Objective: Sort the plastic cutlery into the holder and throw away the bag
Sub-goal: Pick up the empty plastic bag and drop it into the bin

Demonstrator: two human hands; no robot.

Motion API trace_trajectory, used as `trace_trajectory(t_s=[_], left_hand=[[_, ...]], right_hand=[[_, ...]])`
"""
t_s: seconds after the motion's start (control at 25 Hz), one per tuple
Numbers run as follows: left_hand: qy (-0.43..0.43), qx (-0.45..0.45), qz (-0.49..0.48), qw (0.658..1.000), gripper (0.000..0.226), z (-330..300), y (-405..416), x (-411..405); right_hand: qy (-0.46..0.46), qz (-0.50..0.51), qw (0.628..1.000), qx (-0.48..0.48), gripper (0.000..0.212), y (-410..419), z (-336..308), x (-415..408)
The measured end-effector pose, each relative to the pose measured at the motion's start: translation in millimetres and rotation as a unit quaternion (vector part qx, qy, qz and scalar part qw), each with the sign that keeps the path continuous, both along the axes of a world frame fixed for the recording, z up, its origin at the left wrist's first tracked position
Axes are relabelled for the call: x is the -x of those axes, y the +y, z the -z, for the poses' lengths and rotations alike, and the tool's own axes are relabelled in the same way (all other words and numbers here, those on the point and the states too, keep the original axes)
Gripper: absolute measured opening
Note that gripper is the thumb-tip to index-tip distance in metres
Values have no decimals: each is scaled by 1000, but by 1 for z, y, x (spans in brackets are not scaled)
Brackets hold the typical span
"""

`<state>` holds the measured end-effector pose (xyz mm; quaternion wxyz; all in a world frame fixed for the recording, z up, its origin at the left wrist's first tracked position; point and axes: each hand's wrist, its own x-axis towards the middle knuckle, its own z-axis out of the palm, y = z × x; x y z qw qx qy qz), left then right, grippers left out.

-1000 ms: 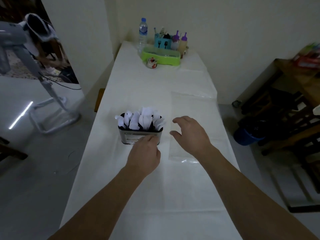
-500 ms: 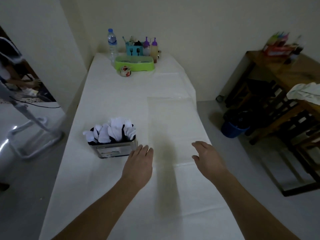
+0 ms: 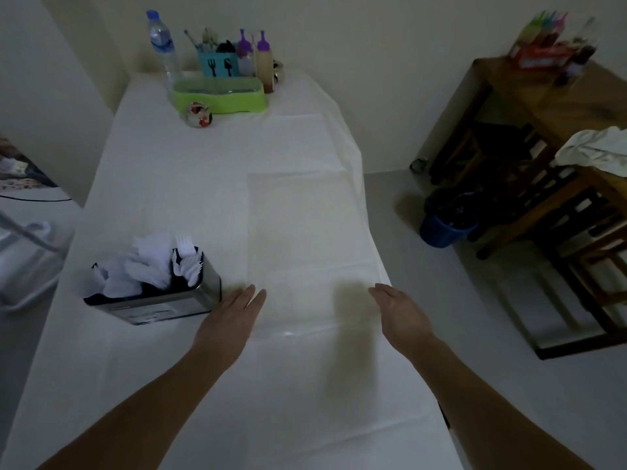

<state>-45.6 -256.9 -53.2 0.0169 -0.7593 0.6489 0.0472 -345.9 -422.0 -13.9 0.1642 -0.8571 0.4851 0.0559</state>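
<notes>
While the white plastic cutlery [image 3: 149,266] stands bunched in the metal holder [image 3: 163,305] at the left of the frame, the clear flat bag [image 3: 305,239] lies spread on the white table [image 3: 203,184] just to the holder's right, reaching toward the middle of the picture. The left hand [image 3: 227,320] hovers with straight fingers right beside the holder at the bag's near left corner, and the right hand [image 3: 402,315] is held relaxed and unclenched at the bag's near right edge, neither holding anything; a blue bin [image 3: 444,228] sits on the floor at the right, and a green tray [image 3: 220,95] with bottles stands at the table's far end, upper left
</notes>
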Motion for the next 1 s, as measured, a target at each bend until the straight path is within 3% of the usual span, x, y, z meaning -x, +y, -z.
trace_trajectory(t_s=[0.08, 0.2, 0.4, 0.56, 0.8, 1.0], left_hand=[[-4, -5, 10, 1000, 102, 6, -1, -4], [-31, 0, 35, 999, 94, 10, -1, -3], [14, 41, 31, 999, 88, 22, -1, -15], [46, 64, 43, 996, 59, 10, -6, -15], [184, 114, 13, 976, 20, 6, 19, -21], [358, 162, -126, 911, 43, -14, 32, -12]], right_hand=[[2, -1, 1000, -10, 64, -8, 8, 0], [3, -9, 1000, -27, 64, -12, 23, -3], [-25, -11, 999, -18, 58, -13, 42, -6], [-47, -8, 999, -26, 55, -10, 37, -2], [-99, 24, 993, -53, 47, -7, 23, 16], [-105, 66, 992, -36, 44, -8, 10, 32]])
